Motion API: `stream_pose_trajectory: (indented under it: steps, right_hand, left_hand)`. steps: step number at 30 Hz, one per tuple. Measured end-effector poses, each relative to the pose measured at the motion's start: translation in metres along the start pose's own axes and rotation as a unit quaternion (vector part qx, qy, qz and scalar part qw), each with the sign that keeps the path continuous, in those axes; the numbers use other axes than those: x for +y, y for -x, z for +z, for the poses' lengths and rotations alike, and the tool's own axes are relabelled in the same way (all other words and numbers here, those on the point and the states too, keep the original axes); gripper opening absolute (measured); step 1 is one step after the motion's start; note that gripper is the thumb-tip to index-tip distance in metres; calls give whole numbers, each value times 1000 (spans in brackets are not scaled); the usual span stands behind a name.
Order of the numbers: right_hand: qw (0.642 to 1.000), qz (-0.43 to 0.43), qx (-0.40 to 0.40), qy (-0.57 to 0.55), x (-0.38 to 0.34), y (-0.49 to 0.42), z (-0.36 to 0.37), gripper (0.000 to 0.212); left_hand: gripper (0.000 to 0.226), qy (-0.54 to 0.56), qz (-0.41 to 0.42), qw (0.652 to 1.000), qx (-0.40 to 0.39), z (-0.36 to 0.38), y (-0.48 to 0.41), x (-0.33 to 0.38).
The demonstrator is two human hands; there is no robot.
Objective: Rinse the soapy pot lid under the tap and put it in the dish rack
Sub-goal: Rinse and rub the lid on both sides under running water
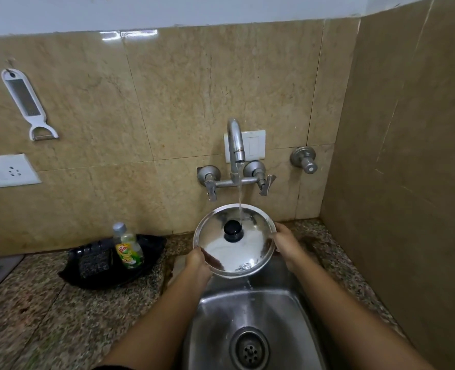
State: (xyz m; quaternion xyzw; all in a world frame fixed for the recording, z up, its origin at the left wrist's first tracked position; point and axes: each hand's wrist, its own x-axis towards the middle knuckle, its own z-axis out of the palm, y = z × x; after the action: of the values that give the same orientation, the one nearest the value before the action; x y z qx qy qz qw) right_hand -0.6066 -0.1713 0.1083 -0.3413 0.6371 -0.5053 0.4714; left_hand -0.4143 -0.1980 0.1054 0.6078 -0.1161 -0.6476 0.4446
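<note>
The steel pot lid [243, 252] is gripped at opposite rims by the left hand [197, 263] and right hand [287, 243], tilted under the tap [235, 145], whose stream lands above the black knob [232, 230], over the sink [250, 316].

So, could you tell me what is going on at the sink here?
A person is rinsing a steel pot lid under the running tap. The left hand and right hand each have a grip on opposite edges of the rim, knob side up, tilted toward the person. Water lands near the black knob and runs off the near edge into the sink. No dish rack is in view.
</note>
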Motion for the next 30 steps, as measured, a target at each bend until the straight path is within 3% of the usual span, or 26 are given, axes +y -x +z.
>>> stream_pose_trajectory:
  steps: [5, 10, 13, 17, 23, 27, 30]
  right_hand:
    - [1000, 7, 14, -24, 2, -6, -4, 41]
    - [996, -1, 78, -34, 13, -14, -24, 33]
    - [986, 36, 159, -31, 33, -9, -34, 31]
    - [976, 28, 210, -41, 60, 2, -29, 14]
    - [964, -47, 236, -115, 75, 11, -7, 21]
    - [978, -120, 147, -83, 48, 12, 6, 18]
    - [978, -189, 25, 80, 22, 4, 16, 12]
  left_hand:
    - [33, -30, -1, 1000, -1, 17, -3, 4]
    - [41, -8, 38, 998, -53, 33, -6, -10]
    - [48, -32, 115, 993, -25, 35, -1, -24]
    - [39, -142, 227, 962, -41, 24, 5, -41]
    - [22, -166, 267, 947, -69, -3, 5, -32]
    - [16, -259, 320, 907, -90, -12, 3, -7]
    - [26, -353, 337, 864, -123, -1, 5, 13]
